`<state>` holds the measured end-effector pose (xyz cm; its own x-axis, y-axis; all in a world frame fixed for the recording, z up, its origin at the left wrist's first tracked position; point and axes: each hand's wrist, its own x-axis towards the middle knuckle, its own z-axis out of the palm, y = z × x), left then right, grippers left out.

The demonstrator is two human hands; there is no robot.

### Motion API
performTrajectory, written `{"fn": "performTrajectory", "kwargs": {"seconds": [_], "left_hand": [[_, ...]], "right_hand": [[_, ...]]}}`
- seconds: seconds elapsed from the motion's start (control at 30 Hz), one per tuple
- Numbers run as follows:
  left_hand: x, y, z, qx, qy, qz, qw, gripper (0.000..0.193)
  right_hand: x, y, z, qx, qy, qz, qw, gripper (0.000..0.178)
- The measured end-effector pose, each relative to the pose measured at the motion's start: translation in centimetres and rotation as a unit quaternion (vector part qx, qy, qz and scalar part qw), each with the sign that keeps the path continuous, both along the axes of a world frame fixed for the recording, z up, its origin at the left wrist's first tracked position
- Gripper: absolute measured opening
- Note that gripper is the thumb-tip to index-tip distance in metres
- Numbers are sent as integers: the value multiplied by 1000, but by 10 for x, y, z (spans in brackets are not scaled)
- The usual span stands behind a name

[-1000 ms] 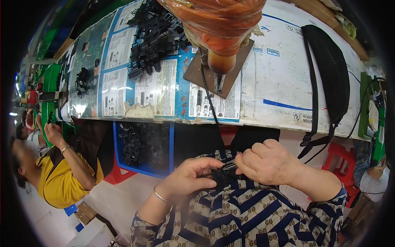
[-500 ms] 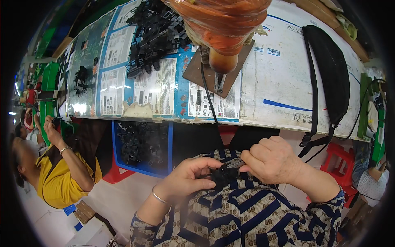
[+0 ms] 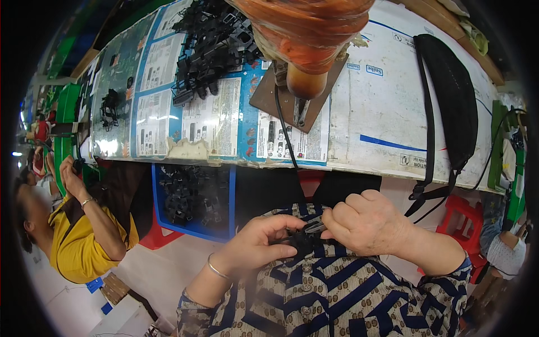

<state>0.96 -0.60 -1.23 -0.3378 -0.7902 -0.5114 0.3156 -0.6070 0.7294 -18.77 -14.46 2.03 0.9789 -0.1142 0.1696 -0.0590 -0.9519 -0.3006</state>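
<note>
Head view: against the picture of half a second ago, little differs. The left hand (image 3: 264,244) and the right hand (image 3: 368,224) stay close together low in the middle, over the lap, and the right hand sits a touch nearer the left than before.

Between them is a small black plastic buckle piece (image 3: 303,241), held just above the blue, cream and brown zigzag-patterned blouse (image 3: 337,297). The left fingers (image 3: 283,222) curl over the buckle piece and pinch its left end. The right fingers (image 3: 342,210) are bent tight and pressed together on its right end, with a thin pale metal part showing at the contact. The piece's long axis appears to run left to right, from one hand to the other; its exact shape is too hidden to tell.

The near edge of the paper-covered counter (image 3: 359,129) runs just beyond the hands, with a gap between. A black cable (image 3: 283,129) drops from the counter's far side down toward the hands. Under the counter to the left stands a blue plastic crate (image 3: 193,227) full of black parts. Farther left a person in a yellow shirt (image 3: 78,247) sits, well apart. A pile of black plastic buckles (image 3: 210,48) lies on the far counter top.
</note>
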Motion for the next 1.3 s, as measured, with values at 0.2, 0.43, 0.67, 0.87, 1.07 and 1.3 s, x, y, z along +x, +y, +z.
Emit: {"fn": "performTrajectory", "kwargs": {"seconds": [0.2,0.43,0.67,0.87,1.07,1.3], "left_hand": [[1,1,-2,4,0,-7,1000,41],[2,0,-1,-10,-11,-14,1000,41],[-1,0,-1,-18,-15,-8,1000,39],[0,0,-1,-27,-24,-9,999,39],[1,-4,6,-43,-77,-26,996,40],[-1,-3,4,-74,-75,-16,994,39]], "right_hand": [[0,0,-1,-8,17,3,1000,19],[0,0,0,-15,13,-1,1000,20],[-1,1,0,-22,13,-2,1000,20],[0,1,1,-21,11,4,1000,18],[1,1,-2,-9,0,4,1000,22],[0,3,-1,-12,5,4,1000,22]]}}
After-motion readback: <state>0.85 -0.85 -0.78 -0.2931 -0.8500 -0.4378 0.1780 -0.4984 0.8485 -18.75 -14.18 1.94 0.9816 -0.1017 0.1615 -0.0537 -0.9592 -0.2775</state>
